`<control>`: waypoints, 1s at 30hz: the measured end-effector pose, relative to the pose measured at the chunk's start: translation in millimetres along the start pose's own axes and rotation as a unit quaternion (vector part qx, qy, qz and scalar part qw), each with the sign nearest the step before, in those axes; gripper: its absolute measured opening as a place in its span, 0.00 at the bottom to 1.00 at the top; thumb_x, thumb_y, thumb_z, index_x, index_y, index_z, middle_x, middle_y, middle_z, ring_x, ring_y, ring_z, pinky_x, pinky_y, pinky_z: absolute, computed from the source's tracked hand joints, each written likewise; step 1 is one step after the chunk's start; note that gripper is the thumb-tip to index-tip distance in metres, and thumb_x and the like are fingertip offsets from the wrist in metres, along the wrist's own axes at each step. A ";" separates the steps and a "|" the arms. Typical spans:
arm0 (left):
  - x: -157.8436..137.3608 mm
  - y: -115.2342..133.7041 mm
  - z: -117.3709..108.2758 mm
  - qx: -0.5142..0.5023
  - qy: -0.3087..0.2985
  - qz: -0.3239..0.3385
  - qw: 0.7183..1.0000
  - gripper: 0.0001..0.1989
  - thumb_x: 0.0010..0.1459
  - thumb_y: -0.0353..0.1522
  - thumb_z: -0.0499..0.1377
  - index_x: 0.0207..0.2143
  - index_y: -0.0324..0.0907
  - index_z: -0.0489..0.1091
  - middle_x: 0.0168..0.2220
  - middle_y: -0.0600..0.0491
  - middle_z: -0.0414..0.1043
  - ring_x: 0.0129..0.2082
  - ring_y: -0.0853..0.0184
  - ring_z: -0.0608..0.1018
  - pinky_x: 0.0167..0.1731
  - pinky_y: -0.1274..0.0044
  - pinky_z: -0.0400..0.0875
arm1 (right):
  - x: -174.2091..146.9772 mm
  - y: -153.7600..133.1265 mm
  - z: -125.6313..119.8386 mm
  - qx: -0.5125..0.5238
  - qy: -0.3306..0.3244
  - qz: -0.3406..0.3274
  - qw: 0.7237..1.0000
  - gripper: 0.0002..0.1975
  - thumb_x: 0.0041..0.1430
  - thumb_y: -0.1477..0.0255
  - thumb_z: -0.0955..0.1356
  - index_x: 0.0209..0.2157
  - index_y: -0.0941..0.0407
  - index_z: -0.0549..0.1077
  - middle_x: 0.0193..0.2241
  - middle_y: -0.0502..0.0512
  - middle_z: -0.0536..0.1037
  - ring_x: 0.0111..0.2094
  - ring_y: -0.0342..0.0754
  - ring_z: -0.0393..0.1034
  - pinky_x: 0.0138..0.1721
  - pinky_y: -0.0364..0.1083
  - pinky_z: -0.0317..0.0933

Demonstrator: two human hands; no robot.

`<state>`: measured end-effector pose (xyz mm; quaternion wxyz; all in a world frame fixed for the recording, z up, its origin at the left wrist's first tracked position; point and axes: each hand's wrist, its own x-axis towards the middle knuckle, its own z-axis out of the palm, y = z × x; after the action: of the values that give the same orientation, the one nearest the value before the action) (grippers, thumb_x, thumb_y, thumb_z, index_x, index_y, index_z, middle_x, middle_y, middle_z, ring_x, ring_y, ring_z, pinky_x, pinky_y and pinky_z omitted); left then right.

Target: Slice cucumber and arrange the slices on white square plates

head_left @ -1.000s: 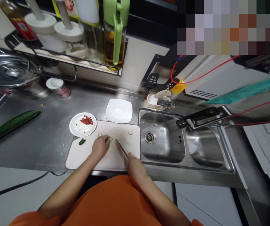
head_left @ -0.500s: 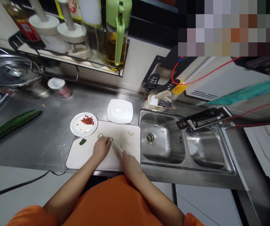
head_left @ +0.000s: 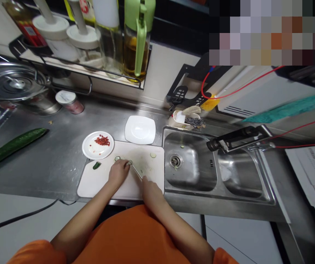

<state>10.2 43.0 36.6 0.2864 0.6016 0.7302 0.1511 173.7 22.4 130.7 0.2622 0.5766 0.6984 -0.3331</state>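
Observation:
On a white cutting board [head_left: 99, 185], my left hand [head_left: 118, 171] has its fingers closed on a small round cucumber slice [head_left: 130, 162]. My right hand [head_left: 151, 189] grips a knife [head_left: 137, 172], its tip right at that slice. Much of the knife's handle is hidden in my fist. Just beyond my left hand's knuckles lies another cucumber piece [head_left: 117, 158], partly covered. A dark green cucumber chunk [head_left: 96, 165] rests at the board's left, and a pale slice [head_left: 153, 155] lies near its right edge.
Behind the board stand a round plate [head_left: 87, 146] with chopped red bits and a square white plate [head_left: 140, 130]. A whole cucumber [head_left: 11, 149] lies on the left counter. The double sink [head_left: 189, 189] adjoins the board's right. Bottles and jars fill a rack [head_left: 113, 75] above.
Both hands stay in almost the same place at the slice. The knife and right hand shift only very slightly; everything else looks unchanged apart from a small camera movement.

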 end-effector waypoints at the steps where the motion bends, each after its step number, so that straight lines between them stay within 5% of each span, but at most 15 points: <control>1: 0.2 0.4 -0.3 0.000 0.001 -0.001 1.000 0.13 0.56 0.32 0.52 0.40 0.42 0.73 0.40 0.49 0.74 0.42 0.64 0.74 0.44 0.74 0.66 | 0.7 -0.5 0.3 0.004 0.001 -0.002 1.000 0.18 0.60 0.82 0.54 0.51 0.58 0.59 0.36 0.62 0.75 0.44 0.50 0.70 0.38 0.45 0.61; 20: 1.8 16.1 -10.5 -0.055 0.002 -0.055 0.997 0.06 0.52 0.32 0.53 0.28 0.44 0.70 0.27 0.55 0.74 0.29 0.67 0.73 0.32 0.78 0.63 | -15.6 21.3 10.9 -0.010 0.002 -0.007 1.000 0.19 0.58 0.84 0.54 0.49 0.60 0.62 0.36 0.64 0.75 0.43 0.53 0.70 0.37 0.46 0.61; 30: 3.1 -22.7 -36.9 -0.122 0.094 -0.182 0.971 0.11 0.49 0.39 0.56 0.30 0.43 0.73 0.27 0.56 0.75 0.29 0.68 0.74 0.33 0.78 0.63 | -15.0 26.8 16.2 0.012 0.022 0.003 1.000 0.19 0.59 0.82 0.54 0.51 0.57 0.62 0.38 0.63 0.75 0.43 0.54 0.70 0.37 0.45 0.60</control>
<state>-30.3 45.3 52.2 0.3100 0.4028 0.8270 0.2402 202.6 3.6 127.2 0.2410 0.5886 0.6984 -0.3282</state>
